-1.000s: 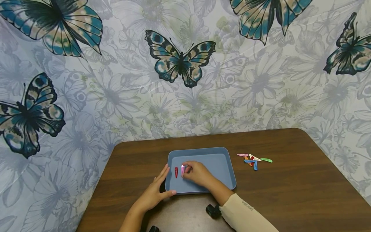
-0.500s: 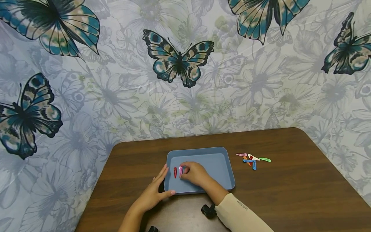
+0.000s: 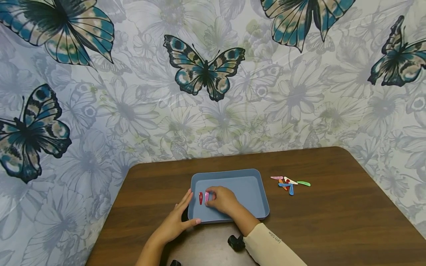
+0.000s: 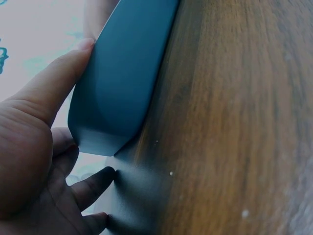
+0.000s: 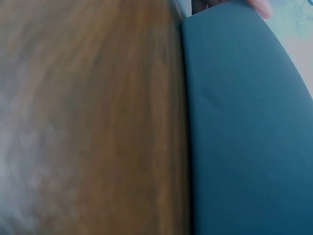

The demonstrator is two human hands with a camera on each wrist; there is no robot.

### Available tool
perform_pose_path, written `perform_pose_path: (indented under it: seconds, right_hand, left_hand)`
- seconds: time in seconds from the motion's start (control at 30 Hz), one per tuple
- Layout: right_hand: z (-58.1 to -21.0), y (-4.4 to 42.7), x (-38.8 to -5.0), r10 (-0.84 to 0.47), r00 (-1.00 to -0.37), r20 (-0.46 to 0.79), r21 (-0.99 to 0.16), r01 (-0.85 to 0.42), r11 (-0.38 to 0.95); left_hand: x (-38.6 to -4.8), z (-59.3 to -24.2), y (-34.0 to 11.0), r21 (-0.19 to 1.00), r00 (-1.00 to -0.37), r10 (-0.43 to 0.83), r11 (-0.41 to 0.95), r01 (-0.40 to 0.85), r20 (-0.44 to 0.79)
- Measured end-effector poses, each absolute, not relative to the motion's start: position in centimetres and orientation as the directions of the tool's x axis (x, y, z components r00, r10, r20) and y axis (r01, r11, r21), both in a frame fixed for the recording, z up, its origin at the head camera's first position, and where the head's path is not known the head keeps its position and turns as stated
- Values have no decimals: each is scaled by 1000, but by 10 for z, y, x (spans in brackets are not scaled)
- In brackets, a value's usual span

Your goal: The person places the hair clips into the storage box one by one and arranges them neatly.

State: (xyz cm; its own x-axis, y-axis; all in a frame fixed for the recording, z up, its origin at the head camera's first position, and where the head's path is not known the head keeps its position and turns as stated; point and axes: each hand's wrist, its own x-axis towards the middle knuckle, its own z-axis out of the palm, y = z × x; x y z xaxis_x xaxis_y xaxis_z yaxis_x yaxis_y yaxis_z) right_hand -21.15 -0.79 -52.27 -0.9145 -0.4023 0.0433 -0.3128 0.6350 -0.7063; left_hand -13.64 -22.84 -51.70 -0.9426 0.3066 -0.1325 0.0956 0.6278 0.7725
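Note:
A blue-grey tray (image 3: 239, 184) lies on the wooden table. Inside it, near the left end, a red hair clip (image 3: 200, 198) lies lengthwise. Just right of that, my right hand (image 3: 223, 200) pinches a pink hair clip (image 3: 207, 197) between thumb and fingers, low over the tray floor. My left hand (image 3: 174, 221) rests at the tray's near left corner, fingers straight along the left side and thumb at the front rim. In the left wrist view, the thumb (image 4: 63, 73) touches the tray's rim. The right wrist view shows the tray's front wall (image 5: 244, 122); the right hand's grip is hidden there.
Right of the tray lies a loose heap of hair clips: a pink clip (image 3: 276, 178), a white clip (image 3: 290, 180), a green clip (image 3: 303, 183), a blue clip (image 3: 291, 189) and others. A butterfly-patterned cloth (image 3: 206, 122) hangs behind the table (image 3: 332, 214).
The right hand and the pink clip have shifted very slightly left toward the red clip, partly with a small turn of the head view. The left hand stays at the tray corner.

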Motion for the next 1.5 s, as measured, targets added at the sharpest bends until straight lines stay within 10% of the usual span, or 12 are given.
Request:
perform_pose_path:
  seconds: [1.5]
  right_hand:
    - [-523,-11,-209,-379,-926,5,-648,-291,703]
  left_hand:
    - [-136,-518,-228,771,-944,302,630,95,-130]
